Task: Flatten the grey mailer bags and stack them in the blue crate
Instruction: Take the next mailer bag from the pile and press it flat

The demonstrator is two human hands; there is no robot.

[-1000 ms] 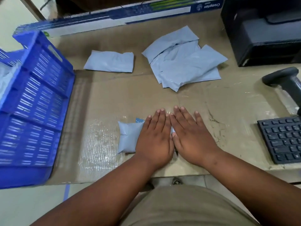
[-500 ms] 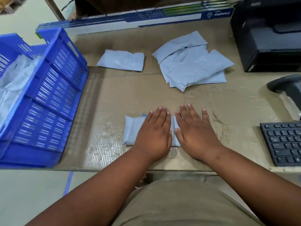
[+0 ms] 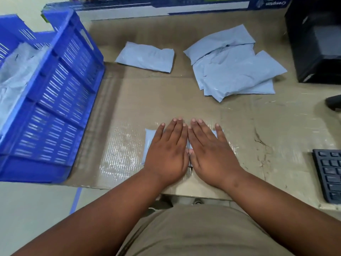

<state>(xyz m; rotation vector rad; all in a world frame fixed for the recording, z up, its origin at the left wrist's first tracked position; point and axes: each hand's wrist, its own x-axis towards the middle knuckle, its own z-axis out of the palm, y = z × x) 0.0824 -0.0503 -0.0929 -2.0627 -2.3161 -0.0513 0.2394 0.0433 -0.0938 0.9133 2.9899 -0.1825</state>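
Note:
A small grey mailer bag [image 3: 149, 143] lies near the table's front edge, mostly hidden under my hands. My left hand [image 3: 168, 152] and my right hand [image 3: 210, 150] press flat on it side by side, fingers straight. Only the bag's left end and a sliver by my right little finger show. One more mailer bag [image 3: 145, 57] lies farther back, and a loose pile of several mailer bags [image 3: 234, 69] lies at the back right. The blue crate [image 3: 55, 93] stands at the left with pale bags [image 3: 16, 71] inside.
A long printed carton [image 3: 166, 8] runs along the table's back edge. A black machine [image 3: 315, 41] stands at the back right, a dark scanner handle [image 3: 334, 102] pokes in from the right, and a black keyboard [image 3: 330, 174] lies at the right front. Cardboard covers the table [image 3: 166, 100].
My hands have slid left over the small bag, covering more of it. The camera has shifted, bringing more of the crate's inside into view.

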